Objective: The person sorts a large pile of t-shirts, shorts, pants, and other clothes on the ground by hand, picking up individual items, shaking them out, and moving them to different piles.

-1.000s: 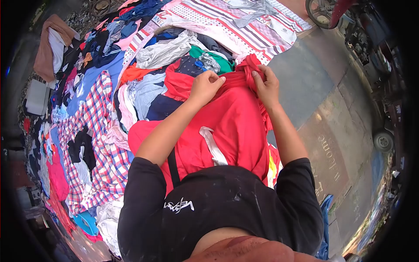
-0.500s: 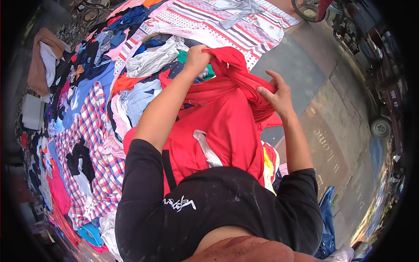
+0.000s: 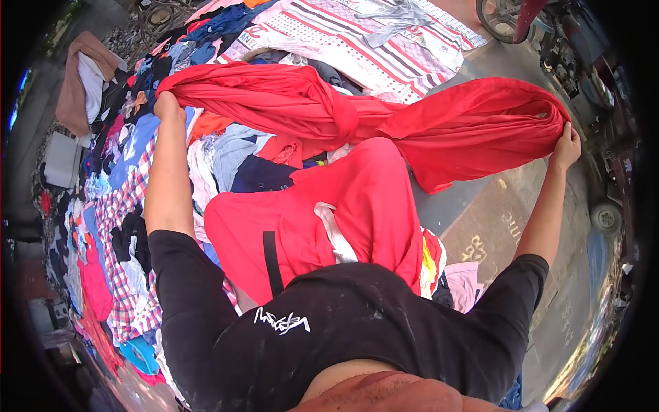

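The left hand and right hand each keep a closed grip on one end of a soft red cloth. It hangs stretched and twisted above the crumpled clothes pile, wrinkled at its knotted middle.

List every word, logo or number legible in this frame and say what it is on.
White script logo on the black shirt: stylised, not readable.
Yellow lettering on the pavement: partly hidden, unreadable.
Print on the striped sheet: too small to read.
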The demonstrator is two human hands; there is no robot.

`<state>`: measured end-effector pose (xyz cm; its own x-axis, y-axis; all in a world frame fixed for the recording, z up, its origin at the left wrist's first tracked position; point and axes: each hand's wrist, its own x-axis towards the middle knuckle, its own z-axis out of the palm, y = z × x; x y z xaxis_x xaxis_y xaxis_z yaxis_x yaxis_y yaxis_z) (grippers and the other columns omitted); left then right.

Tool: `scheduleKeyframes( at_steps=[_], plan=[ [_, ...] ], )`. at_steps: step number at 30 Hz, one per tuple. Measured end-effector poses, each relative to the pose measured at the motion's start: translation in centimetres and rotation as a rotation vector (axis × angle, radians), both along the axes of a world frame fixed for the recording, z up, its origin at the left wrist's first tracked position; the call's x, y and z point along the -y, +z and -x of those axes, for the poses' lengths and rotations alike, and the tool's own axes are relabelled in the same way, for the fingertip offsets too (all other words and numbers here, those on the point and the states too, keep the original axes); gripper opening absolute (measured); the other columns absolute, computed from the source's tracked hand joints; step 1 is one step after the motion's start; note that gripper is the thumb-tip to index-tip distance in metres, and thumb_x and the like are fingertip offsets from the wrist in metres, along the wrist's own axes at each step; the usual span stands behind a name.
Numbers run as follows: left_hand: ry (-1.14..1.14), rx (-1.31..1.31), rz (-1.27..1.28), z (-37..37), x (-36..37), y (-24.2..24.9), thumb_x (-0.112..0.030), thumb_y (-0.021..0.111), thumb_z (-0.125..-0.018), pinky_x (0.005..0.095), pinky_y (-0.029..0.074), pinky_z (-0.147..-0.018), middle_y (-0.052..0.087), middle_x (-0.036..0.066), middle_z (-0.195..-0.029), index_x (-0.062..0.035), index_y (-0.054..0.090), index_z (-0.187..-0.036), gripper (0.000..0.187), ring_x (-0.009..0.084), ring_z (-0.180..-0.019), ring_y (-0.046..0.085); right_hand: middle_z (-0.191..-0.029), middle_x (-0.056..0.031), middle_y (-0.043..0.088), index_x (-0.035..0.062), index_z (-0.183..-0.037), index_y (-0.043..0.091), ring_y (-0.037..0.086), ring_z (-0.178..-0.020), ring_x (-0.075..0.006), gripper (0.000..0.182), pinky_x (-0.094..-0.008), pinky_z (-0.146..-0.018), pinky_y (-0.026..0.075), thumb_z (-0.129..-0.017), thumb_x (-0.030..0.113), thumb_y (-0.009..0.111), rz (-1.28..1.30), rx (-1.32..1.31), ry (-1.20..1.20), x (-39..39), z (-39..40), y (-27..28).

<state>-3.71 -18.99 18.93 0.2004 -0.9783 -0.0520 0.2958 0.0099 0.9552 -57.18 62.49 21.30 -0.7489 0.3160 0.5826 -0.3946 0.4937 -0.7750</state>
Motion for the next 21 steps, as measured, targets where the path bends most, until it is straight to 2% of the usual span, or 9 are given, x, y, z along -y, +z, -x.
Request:
scheduleKeyframes(
  at_steps=[3, 5, 7, 9, 11, 15, 17, 19, 21],
  plan=[
    [-0.033, 0.040, 0.185, -5.3, 0.0, 2.6, -0.011, 0.057, -0.091, 0.0377, 0.057, -0.090, 0.064, 0.019, -0.120, 0.0126, 0.058, -0.121, 0.039, 0.0284, -0.103, 0.069, -0.092, -0.0084, 0.071, -0.0047, -0.100, 0.072, 0.064, -0.081, -0.0147, 0.038, -0.0289, -0.077, 0.051, -0.091, 0.032, 0.072, 0.150, -0.011, -0.028, -0.8, 2.5, 1.3],
    [0.116, 0.190, 0.047, -8.4, -0.3, 3.1, -0.013, 0.057, -0.089, 0.0398, 0.057, -0.089, 0.064, 0.021, -0.120, 0.0163, 0.056, -0.122, 0.044, 0.0285, -0.104, 0.068, -0.095, -0.0090, 0.071, -0.0053, -0.102, 0.071, 0.065, -0.082, -0.0151, 0.038, -0.0287, -0.076, 0.051, -0.091, 0.031, 0.072, 0.292, 0.010, -0.004, -0.6, 3.7, 1.6],
    [0.127, 0.331, 0.053, -11.5, -0.3, 1.9, -0.015, 0.060, -0.087, 0.0394, 0.057, -0.083, 0.066, 0.022, -0.116, 0.0179, 0.058, -0.118, 0.045, 0.0282, -0.099, 0.069, -0.099, -0.0099, 0.070, -0.0064, -0.106, 0.069, 0.065, -0.083, -0.0155, 0.038, -0.0280, -0.074, 0.052, -0.091, 0.028, 0.072, 0.336, 0.038, 0.076, -0.3, 4.6, 0.6],
    [0.130, 0.484, 0.050, -15.9, 2.2, -2.9, -0.016, 0.062, -0.087, 0.0395, 0.058, -0.075, 0.067, 0.022, -0.112, 0.0177, 0.062, -0.111, 0.042, 0.0280, -0.092, 0.070, -0.099, -0.0096, 0.070, -0.0063, -0.107, 0.068, 0.065, -0.084, -0.0154, 0.037, -0.0277, -0.074, 0.053, -0.092, 0.027, 0.072, 0.377, 0.093, 0.153, 0.7, 5.1, -1.6],
    [0.054, 0.631, -0.045, -19.8, 3.9, -8.2, -0.019, 0.064, -0.086, 0.0397, 0.056, -0.074, 0.067, 0.021, -0.112, 0.0188, 0.061, -0.111, 0.045, 0.0284, -0.093, 0.070, -0.095, -0.0062, 0.069, -0.0022, -0.107, 0.067, 0.066, -0.081, -0.0141, 0.030, -0.0269, -0.069, 0.054, -0.092, 0.024, 0.072, 0.482, 0.208, 0.277, 2.5, 4.9, -4.6],
    [-0.238, 0.540, -0.370, -23.6, 1.3, -16.6, -0.020, 0.060, -0.094, 0.0388, 0.058, -0.078, 0.068, 0.020, -0.111, 0.0119, 0.058, -0.121, 0.042, 0.0275, -0.095, 0.070, -0.096, -0.0053, 0.069, 0.0027, -0.108, 0.067, 0.066, -0.077, -0.0150, 0.025, -0.0275, -0.065, 0.056, -0.092, 0.022, 0.071, 0.371, 0.496, 0.303, 6.6, 2.1, -10.4],
    [-0.407, 0.481, -0.518, -23.9, -1.7, -17.5, -0.019, 0.055, -0.098, 0.0392, 0.060, -0.082, 0.068, 0.019, -0.112, 0.0080, 0.057, -0.123, 0.037, 0.0279, -0.095, 0.071, -0.101, -0.0041, 0.069, 0.0058, -0.116, 0.064, 0.067, -0.090, -0.0161, 0.029, -0.0333, -0.075, 0.056, -0.093, 0.023, 0.068, 0.287, 0.702, 0.352, 8.3, 0.8, -13.0],
    [-0.498, 0.476, -0.598, -24.0, -3.2, -18.1, -0.022, 0.054, -0.100, 0.0401, 0.060, -0.084, 0.068, 0.018, -0.114, 0.0064, 0.057, -0.123, 0.037, 0.0282, -0.095, 0.072, -0.118, -0.0087, 0.067, 0.0063, -0.126, 0.061, 0.065, -0.108, -0.0209, 0.039, -0.0382, -0.089, 0.053, -0.093, 0.024, 0.068, 0.234, 0.803, 0.464, 10.2, 0.2, -15.3],
    [-0.588, 0.425, -0.632, -21.8, -6.4, -14.7, -0.032, 0.052, -0.103, 0.0402, 0.059, -0.087, 0.067, 0.017, -0.119, 0.0030, 0.054, -0.129, 0.043, 0.0268, -0.101, 0.071, -0.136, -0.0144, 0.059, 0.0055, -0.136, 0.055, 0.060, -0.119, -0.0255, 0.049, -0.0397, -0.099, 0.047, -0.093, 0.025, 0.066, -0.012, 0.747, 0.491, 14.7, -3.2, -13.6]
  ],
)
